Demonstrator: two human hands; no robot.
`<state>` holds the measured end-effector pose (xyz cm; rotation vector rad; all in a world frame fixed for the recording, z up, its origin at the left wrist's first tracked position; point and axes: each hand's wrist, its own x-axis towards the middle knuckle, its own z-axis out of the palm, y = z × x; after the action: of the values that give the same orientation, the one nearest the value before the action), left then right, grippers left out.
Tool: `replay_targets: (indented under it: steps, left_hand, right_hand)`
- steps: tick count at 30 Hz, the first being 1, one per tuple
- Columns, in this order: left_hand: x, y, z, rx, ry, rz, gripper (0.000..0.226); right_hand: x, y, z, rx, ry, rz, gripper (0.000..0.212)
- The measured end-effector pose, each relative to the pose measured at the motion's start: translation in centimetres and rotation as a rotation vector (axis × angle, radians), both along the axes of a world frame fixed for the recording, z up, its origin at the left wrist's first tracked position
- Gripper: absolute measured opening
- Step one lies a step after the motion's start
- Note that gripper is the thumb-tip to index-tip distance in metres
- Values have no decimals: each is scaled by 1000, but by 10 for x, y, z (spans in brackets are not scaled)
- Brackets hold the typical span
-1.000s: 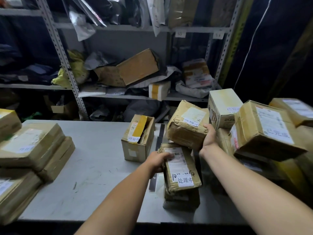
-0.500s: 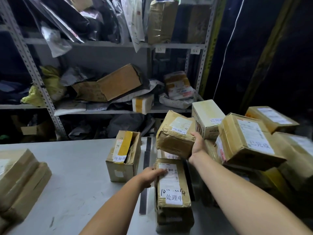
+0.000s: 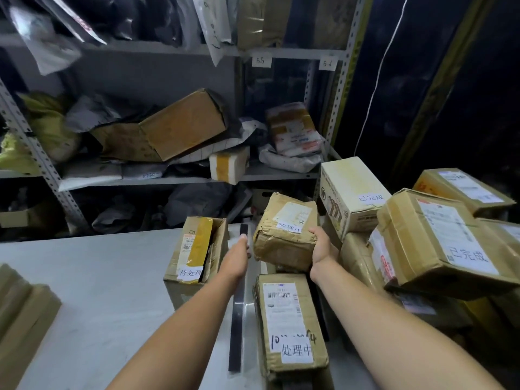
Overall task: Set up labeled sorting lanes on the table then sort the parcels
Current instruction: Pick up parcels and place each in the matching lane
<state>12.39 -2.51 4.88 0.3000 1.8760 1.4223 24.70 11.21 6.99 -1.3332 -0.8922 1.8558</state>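
A crumpled brown parcel (image 3: 284, 232) with a white label is held above the grey table (image 3: 98, 277) between my two hands. My right hand (image 3: 323, 246) grips its right end. My left hand (image 3: 239, 254) is against its left end. Below it lies a long taped parcel (image 3: 289, 325) with a handwritten white label. A black tape strip (image 3: 237, 313) runs down the table as a lane divider. Left of the strip stands an open box (image 3: 197, 254) with yellow tape and a white label.
A heap of labelled boxes (image 3: 436, 243) fills the table's right side, with a white carton (image 3: 351, 195) behind. Flat brown parcels (image 3: 22, 313) sit at the left edge. Metal shelving (image 3: 157, 181) packed with parcels and bags stands behind the table.
My left hand left the long taped parcel and rose to the left end of the crumpled parcel. The view shifted right, so the left stack slid mostly out of sight.
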Motion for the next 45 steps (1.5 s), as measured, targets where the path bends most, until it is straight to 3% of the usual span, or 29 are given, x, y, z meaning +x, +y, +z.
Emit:
replay_targets:
  steps: [8,15,23,28,31,36,42,45]
  left_hand:
    - [-9,18,-4,36,-103,-51,59]
    - [-15,28,6,79,-298,-127,73]
    - [-13,35,13,198,-339,26,42]
    - [-22,32,8,272,-326,106,40]
    - [-29,32,4,308,-367,157,40]
    - [-37,32,1,342,-330,151,38]
    - [-42,26,0,302,-265,201,32]
    - [-46,22,-8,294,-231,223,40]
  right_hand:
    - [-1,12,-11,14,0,4,35]
    - [-6,13,-10,58,28,35,30]
    - [-15,13,-6,175,10,191,30]
    - [-22,11,-12,161,-23,325,39]
    - [-23,12,-9,110,-20,269,44]
    - [-42,35,-33,316,-375,163,19]
    - [-50,56,-67,311,-579,457,47]
    - [-56,60,-77,340,-700,629,44]
